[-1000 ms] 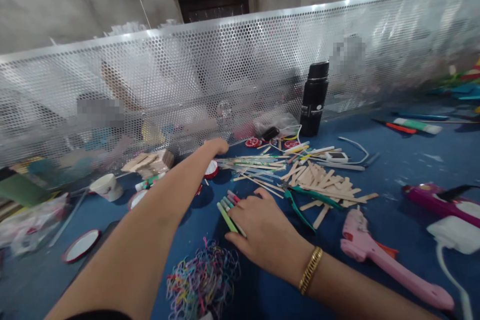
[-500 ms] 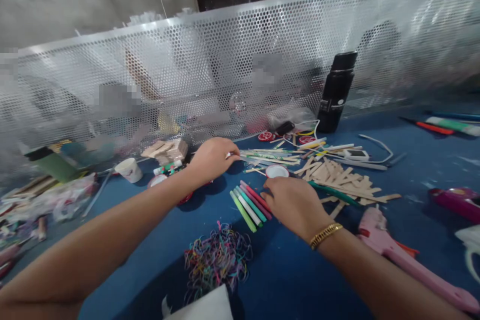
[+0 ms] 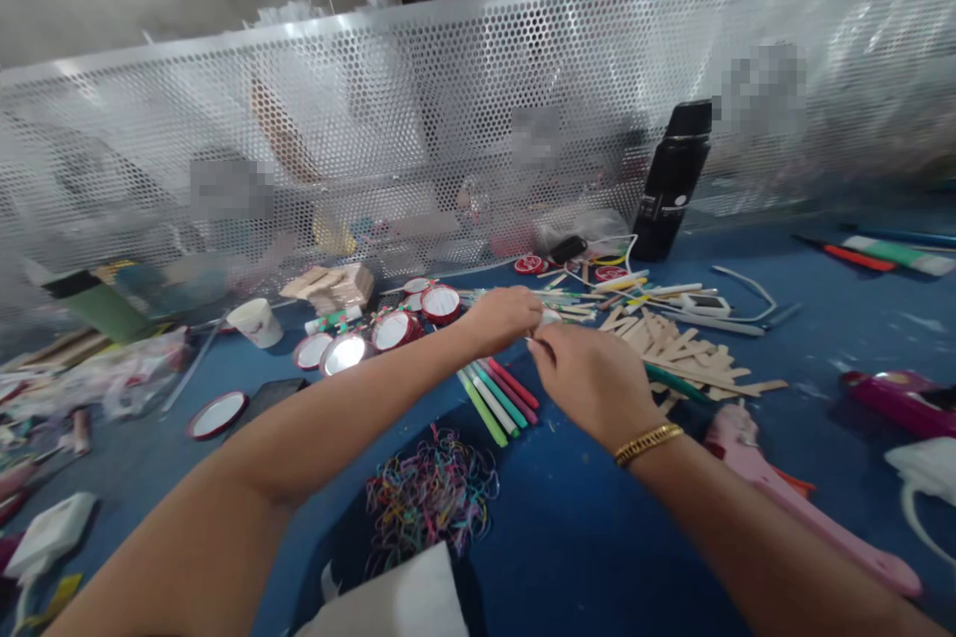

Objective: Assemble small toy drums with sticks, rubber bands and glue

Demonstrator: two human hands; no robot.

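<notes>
My left hand [image 3: 502, 317] and my right hand [image 3: 590, 380] meet over the blue table [image 3: 597, 537], just past a row of coloured markers [image 3: 497, 396]. Both hands have their fingers pinched together around something small; what it is I cannot make out, though a bit of white shows between them. A pile of wooden craft sticks [image 3: 676, 348] lies right of my right hand. Thin coloured sticks [image 3: 557, 304] lie just beyond my left hand. My right wrist wears a gold bracelet [image 3: 648, 443].
Several red-rimmed round lids [image 3: 392, 328] sit to the left. A tangle of coloured rubber bands [image 3: 429, 498] lies near me. A pink glue gun [image 3: 792, 498] lies at right, a black bottle [image 3: 672, 181] stands by the perforated metal screen [image 3: 448, 139], and a paper cup [image 3: 255, 322] stands at left.
My left hand has drawn back from the far lids toward the middle. My right hand left the markers and rose to meet it, and both now pinch together.
</notes>
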